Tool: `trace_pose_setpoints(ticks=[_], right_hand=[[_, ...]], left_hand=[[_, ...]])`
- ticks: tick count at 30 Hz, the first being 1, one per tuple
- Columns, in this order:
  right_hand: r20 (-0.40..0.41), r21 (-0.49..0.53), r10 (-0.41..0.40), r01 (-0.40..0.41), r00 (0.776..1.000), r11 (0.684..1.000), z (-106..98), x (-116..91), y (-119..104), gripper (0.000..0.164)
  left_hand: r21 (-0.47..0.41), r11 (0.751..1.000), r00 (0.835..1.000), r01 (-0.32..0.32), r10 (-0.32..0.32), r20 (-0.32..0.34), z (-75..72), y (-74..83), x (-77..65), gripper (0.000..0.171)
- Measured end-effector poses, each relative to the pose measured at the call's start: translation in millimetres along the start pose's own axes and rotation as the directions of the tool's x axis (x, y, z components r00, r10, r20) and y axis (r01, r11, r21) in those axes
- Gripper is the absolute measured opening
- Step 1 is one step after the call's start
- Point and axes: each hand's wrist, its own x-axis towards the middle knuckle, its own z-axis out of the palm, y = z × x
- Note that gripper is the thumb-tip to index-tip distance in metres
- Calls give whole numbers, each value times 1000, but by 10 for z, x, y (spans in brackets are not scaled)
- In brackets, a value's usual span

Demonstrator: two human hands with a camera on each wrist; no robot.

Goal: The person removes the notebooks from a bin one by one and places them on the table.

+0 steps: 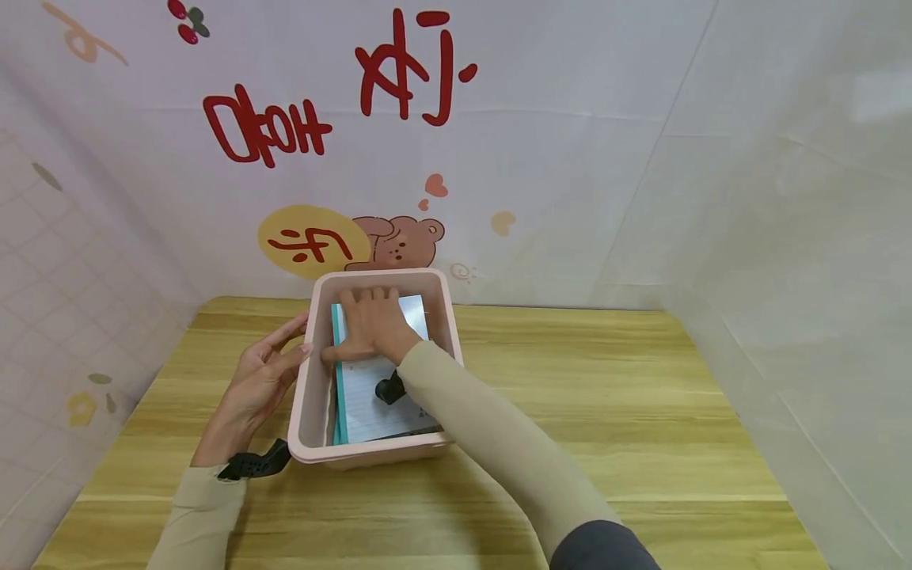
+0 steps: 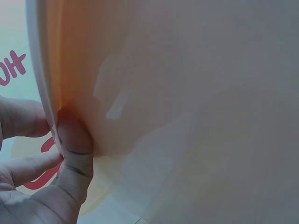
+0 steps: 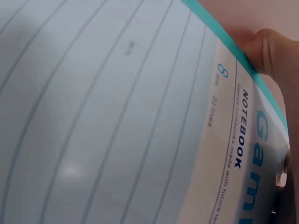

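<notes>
A pale pink plastic bin (image 1: pixel 370 455) stands near the back of the table. Inside it lies a notebook (image 1: pixel 378 416) with a lined white cover and a teal spine strip; the right wrist view shows the word NOTEBOOK printed on it. My left hand (image 1: pixel 260 384) pinches the bin's left rim; in the left wrist view, the thumb (image 2: pixel 74 140) lies against one side of the edge. Over the notebook, my right hand (image 1: pixel 374 324) reaches down into the bin with fingers spread, thumb toward the left wall. The thumb (image 3: pixel 266 51) appears beside the teal edge in the right wrist view.
The bin rests on a wood-grain table (image 1: pixel 584 412). Behind it hangs a white printed backdrop (image 1: pixel 570 158) with red lettering and a bear drawing (image 1: pixel 402 241). White sheeting also borders the table on both sides. A black strap piece (image 1: pixel 256 463) sits at the left wrist.
</notes>
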Motion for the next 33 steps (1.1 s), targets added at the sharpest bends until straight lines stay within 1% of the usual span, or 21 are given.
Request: trace_pose_setpoints(ticks=[5, 7, 12, 20, 23, 30, 33], right_hand=[[-52, 71, 0, 4, 999, 997, -98, -3, 49, 107], [-74, 82, -9, 15, 997, 996, -145, -21, 67, 107], [-127, 87, -40, 51, 991, 995, -256, -67, 71, 102], [-170, 52, -52, 62, 984, 997, -480, -150, 57, 92], [-184, 57, -52, 63, 982, 996, -624, -212, 70, 89], [-253, 91, -44, 69, 966, 993, -1012, -349, 137, 93], [-274, 111, -40, 73, 961, 991, -1149, -409, 211, 84]], left_hand=[[25, 1000, 1000, 6, -5, -8, 6, -2, 11, 70], [25, 1000, 1000, 2, -2, -4, 9, -3, 19, 70], [3, 1000, 1000, -13, 13, 11, 9, -10, 22, 70], [48, 999, 1000, 1, -1, -10, 19, 7, 14, 70], [54, 999, 1000, 7, -6, -13, 18, 3, 12, 70], [61, 998, 1000, 0, 1, -14, 9, -5, 1, 72], [50, 999, 1000, -6, 6, -10, 6, -10, 1, 71]])
